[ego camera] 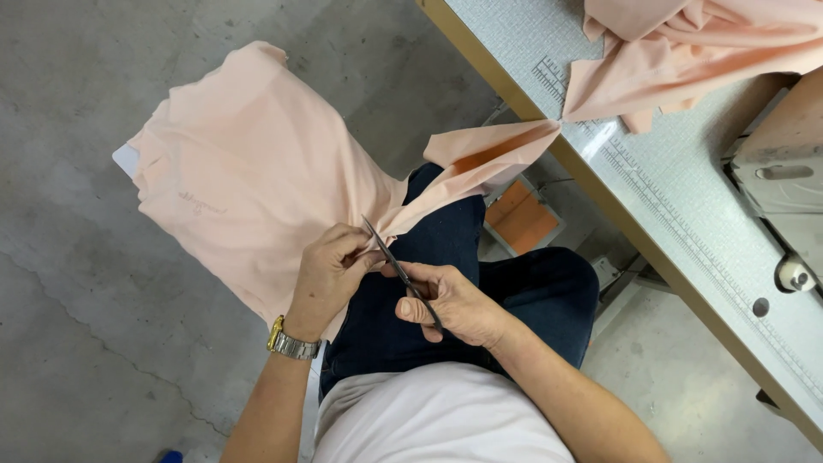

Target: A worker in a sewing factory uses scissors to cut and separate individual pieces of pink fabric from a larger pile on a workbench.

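A peach fabric [249,171] drapes over my lap and stretches in a strip up to the sewing table [686,206], where more of it lies bunched. My left hand [330,270], with a metal watch on the wrist, pinches the fabric's gathered part. Small thread snips [390,257] sit in my right hand [450,300], the blades pointing up-left and touching the fabric right beside the left fingers.
A sewing machine [784,180] stands on the table at the right edge, with a printed ruler strip along the table top. An orange treadle pedal [523,219] sits under the table. Grey concrete floor [86,300] spreads to the left.
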